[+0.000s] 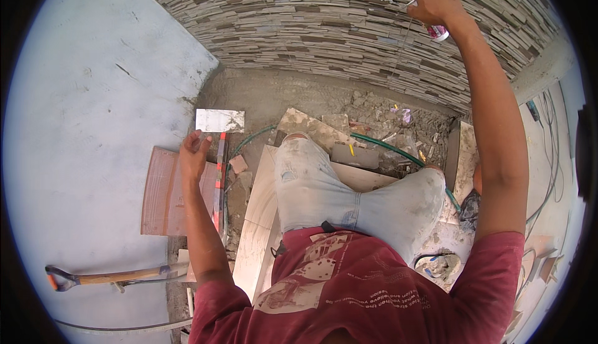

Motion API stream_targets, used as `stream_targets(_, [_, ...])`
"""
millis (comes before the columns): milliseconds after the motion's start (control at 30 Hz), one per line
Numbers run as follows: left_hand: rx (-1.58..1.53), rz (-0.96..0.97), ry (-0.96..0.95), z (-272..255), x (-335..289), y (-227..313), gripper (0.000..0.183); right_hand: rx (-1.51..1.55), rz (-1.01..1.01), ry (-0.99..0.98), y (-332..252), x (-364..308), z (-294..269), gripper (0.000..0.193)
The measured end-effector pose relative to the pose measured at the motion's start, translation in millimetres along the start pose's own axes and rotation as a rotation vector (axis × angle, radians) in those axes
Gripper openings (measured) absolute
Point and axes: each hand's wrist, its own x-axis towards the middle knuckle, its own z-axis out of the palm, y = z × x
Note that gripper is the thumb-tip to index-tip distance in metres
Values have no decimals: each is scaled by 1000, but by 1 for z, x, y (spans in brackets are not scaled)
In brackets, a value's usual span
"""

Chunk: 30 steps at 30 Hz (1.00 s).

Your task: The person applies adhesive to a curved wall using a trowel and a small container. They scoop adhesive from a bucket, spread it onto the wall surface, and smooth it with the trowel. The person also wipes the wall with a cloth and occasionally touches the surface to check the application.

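Note:
My right hand [434, 5] is raised against the striped stone-clad wall [324, 26] at the upper right. Its fingers are wrapped around a small pink-and-white bottle [438, 33], mostly hidden by the hand, with a thin pale tip poking out toward the wall. A whitish streak shows on the stone left of that tip. Lower at the left, my left hand [194, 154] hovers with loosely bent fingers apart and nothing visible in them. Just beyond its fingertips lies a white rectangular tile [219, 121]. Beside it is a long red-and-grey bar [220, 182], resembling a spirit level.
A brown ribbed panel [163, 191] leans by the pale left wall. A wooden-handled tool [118, 277] with a D-shaped grip lies lower left. A green hose [392, 149] crosses the rubble around my knees, among tile pieces [355, 156]. Cables [550, 151] hang at the far right.

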Motion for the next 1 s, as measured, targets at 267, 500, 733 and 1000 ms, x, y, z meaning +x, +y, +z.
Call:
stream_targets(267, [23, -432, 129, -58, -126, -153, 55, 239, 481, 37, 212, -166, 112, 36])
stream_targets(500, [20, -548, 135, -92, -154, -178, 54, 357, 1009, -191, 339, -407, 255, 48])
stream_targets(733, [56, -374, 52, -75, -72, -73, 42, 413, 1001, -420, 278, -407, 296, 42])
stream_targets(1000, [233, -68, 43, -64, 21, 72, 50, 4, 864, -522, 279, -405, 355, 18])
